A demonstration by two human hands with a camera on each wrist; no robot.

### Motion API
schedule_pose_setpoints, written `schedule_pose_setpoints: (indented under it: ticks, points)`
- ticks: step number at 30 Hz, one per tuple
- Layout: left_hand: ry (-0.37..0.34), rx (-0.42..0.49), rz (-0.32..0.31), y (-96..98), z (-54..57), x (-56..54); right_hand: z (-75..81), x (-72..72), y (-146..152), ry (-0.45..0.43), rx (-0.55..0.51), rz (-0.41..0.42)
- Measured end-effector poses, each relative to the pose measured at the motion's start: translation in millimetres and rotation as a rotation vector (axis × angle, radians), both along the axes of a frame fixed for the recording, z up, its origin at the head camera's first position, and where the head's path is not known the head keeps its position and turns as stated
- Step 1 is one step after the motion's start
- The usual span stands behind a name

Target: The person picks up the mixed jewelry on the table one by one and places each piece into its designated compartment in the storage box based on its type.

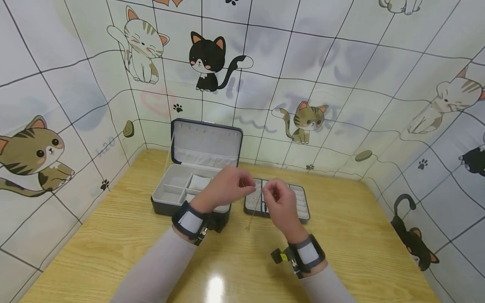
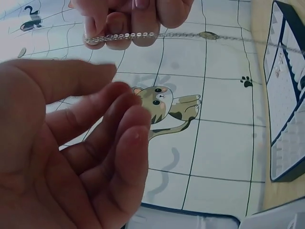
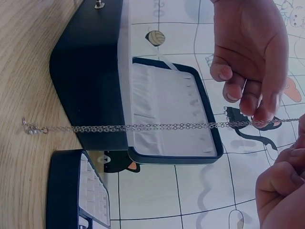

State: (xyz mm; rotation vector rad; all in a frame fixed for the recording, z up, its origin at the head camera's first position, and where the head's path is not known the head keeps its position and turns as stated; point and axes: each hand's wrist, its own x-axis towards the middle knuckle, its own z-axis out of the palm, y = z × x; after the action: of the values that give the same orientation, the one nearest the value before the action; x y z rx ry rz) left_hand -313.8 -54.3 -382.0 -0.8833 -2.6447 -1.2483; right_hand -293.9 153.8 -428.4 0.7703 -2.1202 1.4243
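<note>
A thin silver chain necklace (image 3: 167,127) hangs from my right hand (image 1: 282,204), whose thumb and fingers pinch it near the top. Its small pendant end (image 3: 33,128) dangles lowest, over the wooden table. Facing it is my left hand (image 1: 227,187), thumb close to the index fingertip and the other fingers loosely bent. The left wrist view shows nothing between those fingers (image 2: 131,102); the chain runs just past their tips. Behind and below the hands lies a dark jewelry tray (image 1: 307,215) with pale padded rows.
A dark jewelry box (image 1: 166,208) with pale compartments stands left of the tray, partly hidden by my left forearm. Its lid (image 1: 206,141) is raised. Cat-printed sheeting (image 1: 261,54) encloses the table (image 1: 341,235) at the back and sides.
</note>
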Motion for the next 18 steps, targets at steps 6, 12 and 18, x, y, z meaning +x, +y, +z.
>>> schedule_pose_setpoints:
  ticks: [6,12,18]
  points:
    - [-0.016,-0.049,-0.094,4.9,-2.1,1.7,2.0,-1.8,2,0.045,-0.019,0.002]
    - [-0.005,-0.06,-0.135,11.3,-5.6,1.3,3.1,-0.7,3,0.058,-0.017,-0.002]
    - [0.022,-0.065,-0.156,15.4,-7.3,2.6,4.4,0.6,4,0.064,-0.017,0.0]
